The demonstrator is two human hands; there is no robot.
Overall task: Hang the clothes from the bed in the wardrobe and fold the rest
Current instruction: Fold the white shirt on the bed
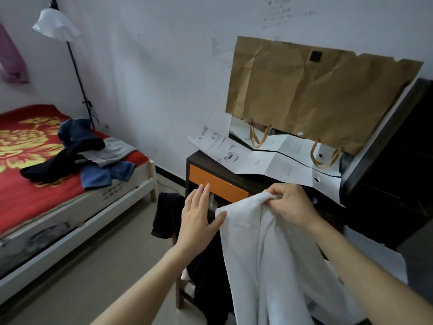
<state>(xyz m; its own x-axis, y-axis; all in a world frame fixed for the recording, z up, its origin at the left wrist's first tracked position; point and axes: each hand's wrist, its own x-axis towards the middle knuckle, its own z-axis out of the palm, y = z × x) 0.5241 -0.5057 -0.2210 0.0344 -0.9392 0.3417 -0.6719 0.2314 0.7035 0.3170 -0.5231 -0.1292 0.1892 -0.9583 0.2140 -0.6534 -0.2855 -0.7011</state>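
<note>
A white garment (262,254) hangs in front of me, low and right of centre. My right hand (289,205) pinches its top edge with curled fingers. My left hand (199,216) is flat with straight fingers, its thumb touching the garment's left top corner. On the bed (35,184) at the left lies a heap of clothes (89,156): blue jeans, a black piece and a grey piece. A dark garment (168,214) is draped over a chair behind my left hand.
A dark desk with an orange drawer (215,184) stands ahead, covered with unfolded paper sheets (257,160) and a brown paper bag (316,95) over a mirror. A lamp stand (77,73) rises by the bed. A purple cloth (11,57) hangs far left.
</note>
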